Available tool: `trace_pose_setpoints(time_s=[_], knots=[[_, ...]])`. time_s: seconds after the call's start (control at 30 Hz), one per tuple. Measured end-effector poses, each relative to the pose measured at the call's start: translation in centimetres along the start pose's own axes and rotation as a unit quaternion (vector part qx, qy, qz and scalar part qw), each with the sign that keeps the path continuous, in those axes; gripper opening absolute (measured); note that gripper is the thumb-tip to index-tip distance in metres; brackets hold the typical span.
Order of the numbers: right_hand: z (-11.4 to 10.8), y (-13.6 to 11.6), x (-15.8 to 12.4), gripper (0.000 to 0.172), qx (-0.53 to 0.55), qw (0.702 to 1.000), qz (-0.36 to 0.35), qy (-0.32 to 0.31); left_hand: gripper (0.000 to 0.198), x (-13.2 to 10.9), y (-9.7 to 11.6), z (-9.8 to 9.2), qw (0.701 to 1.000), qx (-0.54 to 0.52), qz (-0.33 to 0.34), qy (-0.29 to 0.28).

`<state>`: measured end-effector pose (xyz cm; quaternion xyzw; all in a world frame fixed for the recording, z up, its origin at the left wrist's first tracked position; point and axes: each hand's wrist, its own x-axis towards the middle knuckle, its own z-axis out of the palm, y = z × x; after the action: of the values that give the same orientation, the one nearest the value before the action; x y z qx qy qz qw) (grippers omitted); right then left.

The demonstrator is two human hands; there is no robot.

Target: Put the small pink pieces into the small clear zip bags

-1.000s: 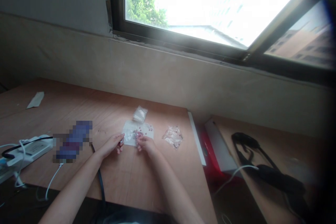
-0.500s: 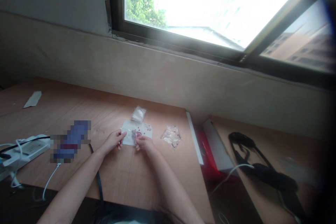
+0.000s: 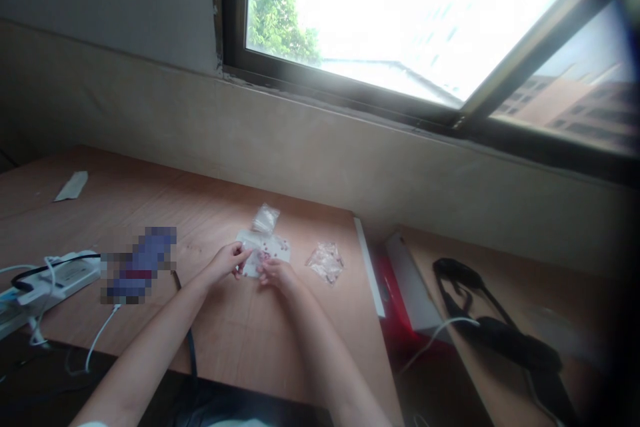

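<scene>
Wooden desk (image 3: pixel 215 340): clear bag (image 3: pixel 325 263) holds pinkish bits, second bag (image 3: pixel 265 219) whitish.

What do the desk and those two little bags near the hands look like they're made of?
The desk looks like plywood or wood veneer, matte tan with faint grain. The two small bags look like thin clear plastic, glossy and crinkled, with their contents showing through.

Tabletop (image 3: pixel 280 347): pale orange-brown wood, faint grain. Centre: white card (image 3: pixel 281 251) speckled with pink-red beads (image 3: pixel 265 256). Card's 12 o'clock: whitish clear bag (image 3: pixel 265 219). Card's 3 o'clock: clear bag (image 3: pixel 325 262), pinkish contents. Further out, 4 o'clock: red box (image 3: pixel 393 300), then black strap (image 3: pixel 493 340). 9 o'clock: white power strip (image 3: pixel 65 273).
</scene>
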<state>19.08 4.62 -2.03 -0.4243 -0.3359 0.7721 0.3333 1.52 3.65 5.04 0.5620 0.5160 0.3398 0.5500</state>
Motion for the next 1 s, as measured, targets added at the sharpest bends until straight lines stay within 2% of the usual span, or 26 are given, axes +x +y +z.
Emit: trace_pose_setpoints(time_s=[0.13, 0.23, 0.37, 0.43, 0.5, 0.6, 0.77, 0.9, 1.0], knots=[[0.2, -0.4, -0.7, 0.020, 0.018, 1.000, -0.010, -0.005, 0.034, -0.8, 0.2, -0.2, 1.000, -0.015, 0.003, -0.016], [0.3, -0.7, -1.2, 0.020, 0.033, 0.999, -0.020, -0.014, 0.030, -2.1, -1.0, -0.4, 0.999, -0.007, 0.034, -0.029], [0.2, -0.7, -1.4, 0.020, 0.033, 0.999, -0.030, -0.024, 0.035, -4.2, -3.9, -0.1, 0.990, 0.104, 0.071, -0.069], [0.2, -0.5, -1.5, 0.021, 0.031, 0.999, -0.035, -0.024, 0.024, -4.8, -5.0, 0.2, 0.982, 0.145, 0.077, -0.089], [0.2, -0.5, -1.6, 0.020, 0.032, 0.998, -0.041, -0.025, 0.013, -5.0, -5.6, 0.5, 0.976, 0.173, 0.088, -0.101], [0.3, -0.6, -1.8, 0.019, 0.040, 0.998, -0.050, -0.031, 0.011, -4.9, -5.7, 0.3, 0.966, 0.207, 0.105, -0.112], [0.5, -0.9, -2.3, 0.016, 0.068, 0.996, -0.041, -0.036, 0.012, -3.3, -5.1, -0.5, 0.967, 0.219, 0.104, -0.085], [0.3, -1.0, -2.5, 0.014, 0.101, 0.994, -0.031, -0.033, 0.006, 0.2, -4.4, -1.0, 0.975, 0.187, 0.119, 0.002], [0.1, -1.0, -2.6, 0.013, 0.125, 0.992, -0.031, -0.021, 0.008, 3.3, -3.9, -0.9, 0.976, 0.179, 0.120, 0.034]])
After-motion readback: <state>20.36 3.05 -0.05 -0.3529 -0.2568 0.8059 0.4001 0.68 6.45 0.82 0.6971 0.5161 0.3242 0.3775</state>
